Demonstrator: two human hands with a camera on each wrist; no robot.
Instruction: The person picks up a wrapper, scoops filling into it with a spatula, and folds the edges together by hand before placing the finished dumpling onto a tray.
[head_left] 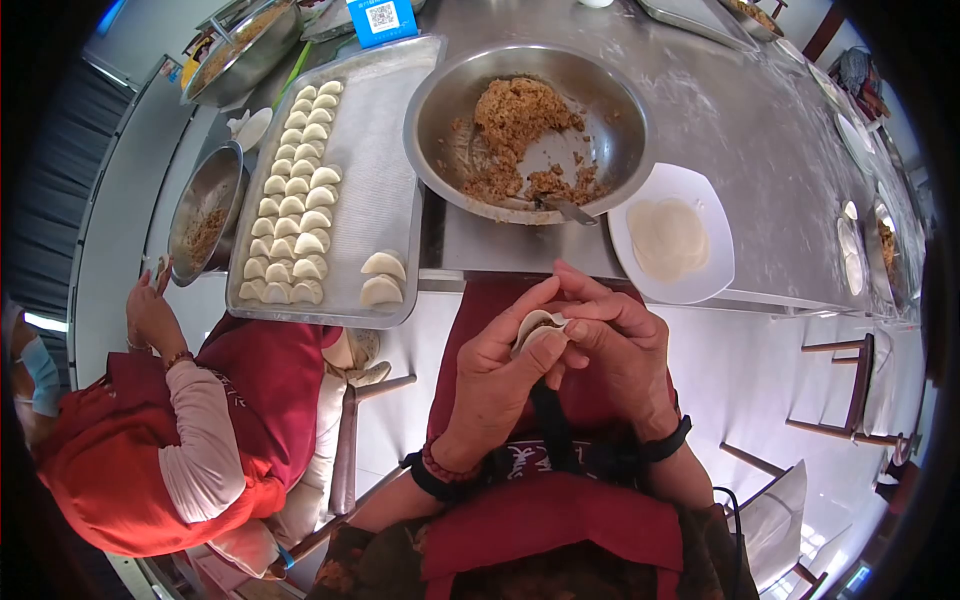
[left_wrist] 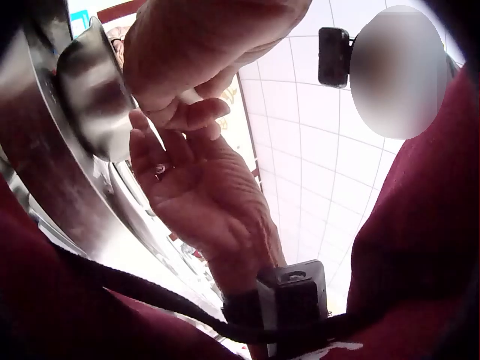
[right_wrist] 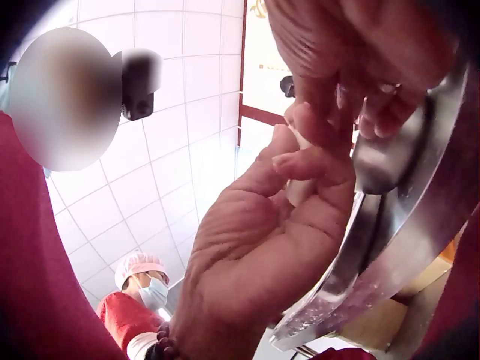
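A partly folded dumpling [head_left: 535, 326] is held between both hands above the lap, with dark filling showing in its opening. My left hand [head_left: 505, 355] cradles it from the left, thumb along its near side. From the other side my right hand [head_left: 628, 345] pinches the wrapper's edge between thumb and fingers. In the right wrist view the left hand [right_wrist: 262, 240] curls round the pale dough [right_wrist: 300, 189], much of it hidden by fingers. Beyond the hands stands a steel bowl [head_left: 425, 150] of brown filling [head_left: 520, 115] with a spoon [head_left: 568, 207] in it.
A metal tray [head_left: 375, 200] with rows of finished dumplings [head_left: 290, 225] lies left of the bowl. At right, a white plate [head_left: 720, 250] bears round wrappers [head_left: 668, 240]. Another person [head_left: 160, 450] sits at left beside a smaller bowl [head_left: 225, 180]. The steel table's edge [head_left: 780, 298] runs ahead of the hands.
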